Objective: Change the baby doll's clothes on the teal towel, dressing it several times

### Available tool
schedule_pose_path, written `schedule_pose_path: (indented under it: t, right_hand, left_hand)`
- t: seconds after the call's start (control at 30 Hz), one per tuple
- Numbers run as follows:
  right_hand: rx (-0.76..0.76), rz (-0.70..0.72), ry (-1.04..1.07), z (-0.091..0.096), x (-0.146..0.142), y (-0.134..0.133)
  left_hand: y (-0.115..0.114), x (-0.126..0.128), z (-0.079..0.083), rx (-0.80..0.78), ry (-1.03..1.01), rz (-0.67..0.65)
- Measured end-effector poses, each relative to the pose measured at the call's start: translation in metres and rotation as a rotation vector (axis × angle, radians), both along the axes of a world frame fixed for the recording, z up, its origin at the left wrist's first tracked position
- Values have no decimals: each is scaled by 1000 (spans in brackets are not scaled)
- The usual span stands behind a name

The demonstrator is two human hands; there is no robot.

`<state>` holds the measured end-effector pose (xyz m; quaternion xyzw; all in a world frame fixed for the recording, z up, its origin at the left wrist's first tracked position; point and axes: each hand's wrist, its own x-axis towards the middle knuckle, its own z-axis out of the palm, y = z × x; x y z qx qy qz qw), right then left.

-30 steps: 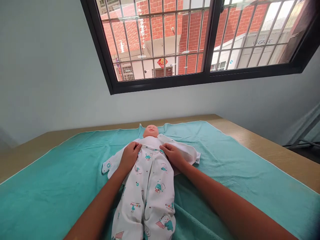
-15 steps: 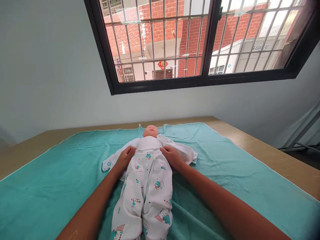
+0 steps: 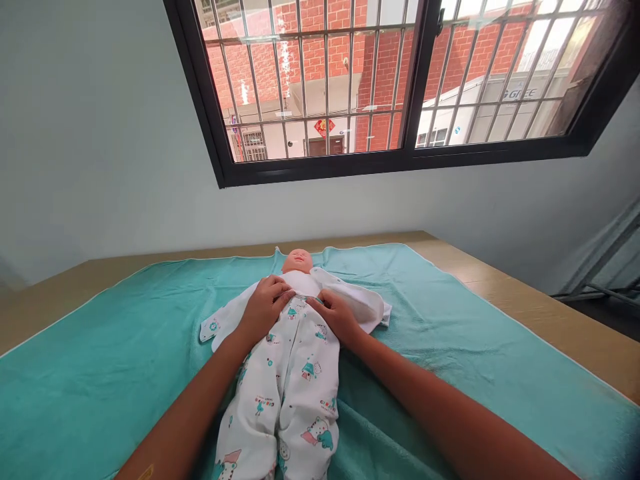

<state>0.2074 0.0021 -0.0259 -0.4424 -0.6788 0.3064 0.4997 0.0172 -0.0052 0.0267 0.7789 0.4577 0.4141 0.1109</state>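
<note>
A baby doll [image 3: 296, 259] lies on its back on a teal towel [image 3: 450, 347], head toward the window. It wears white clothes with a small teal print [image 3: 287, 380]. My left hand [image 3: 263, 307] rests on the doll's chest, fingers curled on the upper edge of the printed trousers. My right hand [image 3: 335, 313] lies on the other side of the waist, its fingers also pinching that fabric edge. The empty white sleeves spread out to both sides [image 3: 217, 323].
The towel covers a wooden table [image 3: 550, 313] that stands against a pale wall. A barred window [image 3: 400, 87] with a black frame is above. At the far right, past the table's edge, are a grey curtain and metal legs [image 3: 607, 280].
Both hands have moved inward from the doll's sides toward the middle of its chest, drawing the trousers' upper edge higher.
</note>
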Motion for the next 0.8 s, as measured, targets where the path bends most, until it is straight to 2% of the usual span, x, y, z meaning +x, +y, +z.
schedule_pose_path:
  t: [0.07, 0.17, 0.2, 0.27, 0.4, 0.57, 0.7, 0.8]
  right_hand:
    - [-18, -9, 5, 2, -2, -2]
    - [7, -21, -20, 4, -4, -4]
    - [29, -27, -32, 4, -4, -4]
    - [105, -62, -45, 4, -4, -6]
    - [262, -88, -33, 6, -3, -5]
    - [218, -7, -49, 7, 4, 2]
    - [138, -81, -77, 2, 10, 13]
    - [88, -144, -98, -4, 11, 18]
  left_hand:
    - [-4, 1, 5, -122, -62, 23]
    - [-7, 0, 10, -471, -302, -13]
    - [-7, -1, 11, -530, -366, -13]
    - [-4, -2, 8, -501, -399, 38]
    - [5, -8, -6, -332, -305, 130]
    - [5, -19, -12, -370, -315, 13]
    - [-1, -34, -8, -467, -308, -55]
    - [-6, -51, -7, -586, -296, -180]
